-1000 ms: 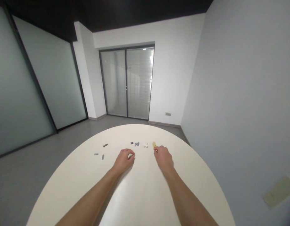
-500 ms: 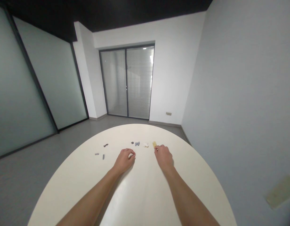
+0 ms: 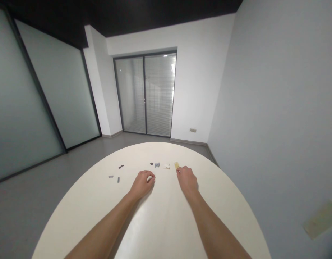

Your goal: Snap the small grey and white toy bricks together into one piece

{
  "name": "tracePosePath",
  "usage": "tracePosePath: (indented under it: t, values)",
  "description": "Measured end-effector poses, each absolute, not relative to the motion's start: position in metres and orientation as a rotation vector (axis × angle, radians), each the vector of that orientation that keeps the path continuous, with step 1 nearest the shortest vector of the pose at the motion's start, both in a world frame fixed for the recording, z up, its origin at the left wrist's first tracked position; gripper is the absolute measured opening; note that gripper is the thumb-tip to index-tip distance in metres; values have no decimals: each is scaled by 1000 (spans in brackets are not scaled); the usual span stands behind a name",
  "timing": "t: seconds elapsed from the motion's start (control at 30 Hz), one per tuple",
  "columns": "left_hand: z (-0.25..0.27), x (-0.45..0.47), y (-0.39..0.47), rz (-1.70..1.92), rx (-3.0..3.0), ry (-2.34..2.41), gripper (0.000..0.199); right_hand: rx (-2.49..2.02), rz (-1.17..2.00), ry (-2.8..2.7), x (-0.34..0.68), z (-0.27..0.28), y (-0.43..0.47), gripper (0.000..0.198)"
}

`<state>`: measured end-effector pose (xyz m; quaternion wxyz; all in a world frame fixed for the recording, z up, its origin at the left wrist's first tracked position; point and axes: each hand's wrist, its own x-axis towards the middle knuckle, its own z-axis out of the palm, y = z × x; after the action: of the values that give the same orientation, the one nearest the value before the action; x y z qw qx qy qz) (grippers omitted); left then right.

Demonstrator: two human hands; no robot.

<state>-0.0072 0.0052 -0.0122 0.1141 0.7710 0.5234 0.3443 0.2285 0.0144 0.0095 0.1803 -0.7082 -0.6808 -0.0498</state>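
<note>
On a round, cream-white surface (image 3: 160, 219), resting the bunched right hand (image 3: 188, 178) at the near end of small, pale-yellow, plastic-looking pieces (image 3: 176, 165) lying ahead-left, nearer than the loosely curled left hand (image 3: 142, 182), leaving any pinch in either impossible to tell.

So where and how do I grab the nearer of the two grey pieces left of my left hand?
Probably pinch the grey piece across its middle by its long sides, left hand coming from above: it's slim, pointing away from you.
</note>
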Motion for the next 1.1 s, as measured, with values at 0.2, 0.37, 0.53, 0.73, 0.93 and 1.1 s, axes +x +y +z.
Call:
tracePosePath:
  t: [0.2, 0.37, 0.53, 0.73, 0.93, 1.1]
  values:
    - [-11, -7, 4, 1017, 2260, 1543, 18, -2010, -150, -1927, 229, 10, 16, 30]
    - [-12, -7, 3, 1025, 2255, 1534, 19, -2006, -156, -1950, 227, 12, 12, 32]
    - [-11, -6, 3, 1011, 2256, 1555, 19, -2004, -199, -1981, 216, 17, 2, 31]
    - [-8, -5, 2, 998, 2265, 1596, 21, -1746, -119, -2164, 201, 14, -5, 26]
    - [-4, -11, -2, 997, 2211, 2087, 29, -1450, 43, -2250, 199, 8, -8, 31]
    - [-8, -17, -5, 837, 1974, 2432, 44, -1419, 75, -2247, 203, 5, -7, 35]
